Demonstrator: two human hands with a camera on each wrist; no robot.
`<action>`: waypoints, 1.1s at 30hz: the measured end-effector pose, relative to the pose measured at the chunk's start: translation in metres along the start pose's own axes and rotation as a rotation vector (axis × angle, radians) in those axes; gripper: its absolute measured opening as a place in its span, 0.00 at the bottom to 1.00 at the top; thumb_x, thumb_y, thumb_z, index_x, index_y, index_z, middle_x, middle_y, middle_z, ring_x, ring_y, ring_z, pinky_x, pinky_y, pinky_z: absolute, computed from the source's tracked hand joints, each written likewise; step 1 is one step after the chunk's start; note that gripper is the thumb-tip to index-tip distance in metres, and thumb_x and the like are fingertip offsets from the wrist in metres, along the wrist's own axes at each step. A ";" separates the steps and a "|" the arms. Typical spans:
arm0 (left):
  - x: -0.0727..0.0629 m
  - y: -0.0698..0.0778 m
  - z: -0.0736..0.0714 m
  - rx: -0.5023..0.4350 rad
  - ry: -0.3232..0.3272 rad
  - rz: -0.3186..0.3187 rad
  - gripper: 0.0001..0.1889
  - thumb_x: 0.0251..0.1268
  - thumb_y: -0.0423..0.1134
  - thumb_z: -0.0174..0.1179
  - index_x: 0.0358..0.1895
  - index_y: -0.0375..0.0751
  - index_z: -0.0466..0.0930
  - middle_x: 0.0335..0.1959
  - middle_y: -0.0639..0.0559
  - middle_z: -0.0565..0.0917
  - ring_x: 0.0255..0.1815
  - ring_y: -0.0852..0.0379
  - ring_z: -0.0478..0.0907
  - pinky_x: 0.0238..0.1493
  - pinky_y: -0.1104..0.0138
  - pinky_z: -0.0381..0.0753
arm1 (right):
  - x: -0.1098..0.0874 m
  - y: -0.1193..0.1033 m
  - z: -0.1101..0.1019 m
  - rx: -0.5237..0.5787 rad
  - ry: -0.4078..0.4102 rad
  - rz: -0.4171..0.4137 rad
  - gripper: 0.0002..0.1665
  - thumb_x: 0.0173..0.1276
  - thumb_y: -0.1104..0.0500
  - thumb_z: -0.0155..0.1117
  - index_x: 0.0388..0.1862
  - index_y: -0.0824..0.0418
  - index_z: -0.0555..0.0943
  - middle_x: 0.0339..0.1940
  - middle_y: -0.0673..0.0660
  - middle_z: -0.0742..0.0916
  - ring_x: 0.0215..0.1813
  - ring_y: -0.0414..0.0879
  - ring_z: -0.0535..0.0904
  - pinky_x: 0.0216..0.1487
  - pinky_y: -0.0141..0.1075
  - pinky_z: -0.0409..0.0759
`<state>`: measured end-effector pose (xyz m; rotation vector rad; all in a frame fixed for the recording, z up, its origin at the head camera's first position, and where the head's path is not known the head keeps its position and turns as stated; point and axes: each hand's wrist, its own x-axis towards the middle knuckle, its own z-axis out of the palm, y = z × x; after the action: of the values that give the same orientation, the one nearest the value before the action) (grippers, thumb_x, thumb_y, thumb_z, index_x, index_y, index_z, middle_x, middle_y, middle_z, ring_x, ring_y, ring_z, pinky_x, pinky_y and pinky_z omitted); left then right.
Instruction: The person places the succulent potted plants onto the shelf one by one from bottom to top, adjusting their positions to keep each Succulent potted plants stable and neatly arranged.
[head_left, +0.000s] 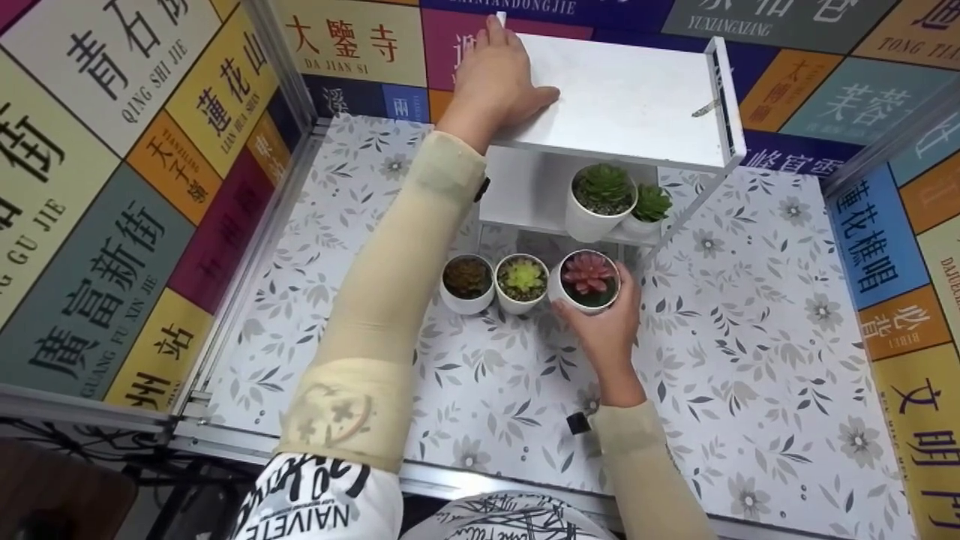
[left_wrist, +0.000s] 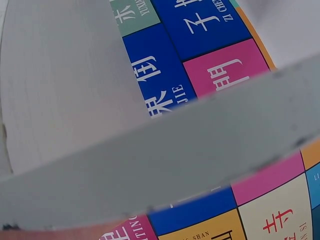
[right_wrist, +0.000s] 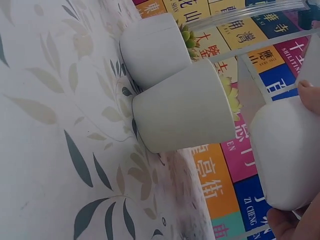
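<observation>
Right hand (head_left: 609,327) grips the red succulent pot (head_left: 589,277) between thumb and fingers; left hand (head_left: 495,84), fingers extended, rests on the shelf (head_left: 626,97).

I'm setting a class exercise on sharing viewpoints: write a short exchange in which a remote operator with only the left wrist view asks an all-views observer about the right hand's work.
Operator: My left wrist view doesn't show the right hand. What is it holding?
Observer: It grips a white pot with a pinkish-red succulent.
Operator: Is anything beside that pot?
Observer: Yes, a brown potted plant and a yellow-green potted plant stand side by side, left of it in the head view.
</observation>
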<state>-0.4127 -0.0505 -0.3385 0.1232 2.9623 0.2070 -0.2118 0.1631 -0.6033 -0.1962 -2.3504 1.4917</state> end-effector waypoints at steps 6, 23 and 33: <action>0.000 0.001 0.000 -0.012 -0.006 -0.013 0.58 0.75 0.74 0.43 0.86 0.32 0.30 0.88 0.36 0.28 0.91 0.43 0.34 0.91 0.55 0.36 | 0.000 -0.008 -0.001 -0.006 0.005 -0.032 0.66 0.43 0.51 0.92 0.80 0.63 0.67 0.73 0.66 0.76 0.76 0.59 0.71 0.79 0.56 0.68; -0.002 0.001 0.001 -0.013 0.003 -0.011 0.58 0.75 0.74 0.43 0.86 0.31 0.31 0.89 0.36 0.29 0.91 0.42 0.35 0.91 0.54 0.35 | 0.000 -0.027 0.001 -0.020 -0.007 -0.050 0.68 0.39 0.50 0.94 0.79 0.60 0.69 0.73 0.65 0.76 0.75 0.58 0.71 0.78 0.57 0.68; 0.000 0.001 0.001 -0.010 0.008 -0.008 0.58 0.75 0.74 0.43 0.86 0.32 0.31 0.89 0.35 0.30 0.91 0.42 0.36 0.91 0.54 0.36 | 0.006 -0.041 0.005 -0.020 -0.015 -0.085 0.67 0.39 0.50 0.94 0.79 0.56 0.70 0.69 0.60 0.78 0.72 0.54 0.73 0.76 0.54 0.69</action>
<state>-0.4124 -0.0494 -0.3393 0.1097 2.9690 0.2218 -0.2165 0.1431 -0.5667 -0.0893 -2.3554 1.4352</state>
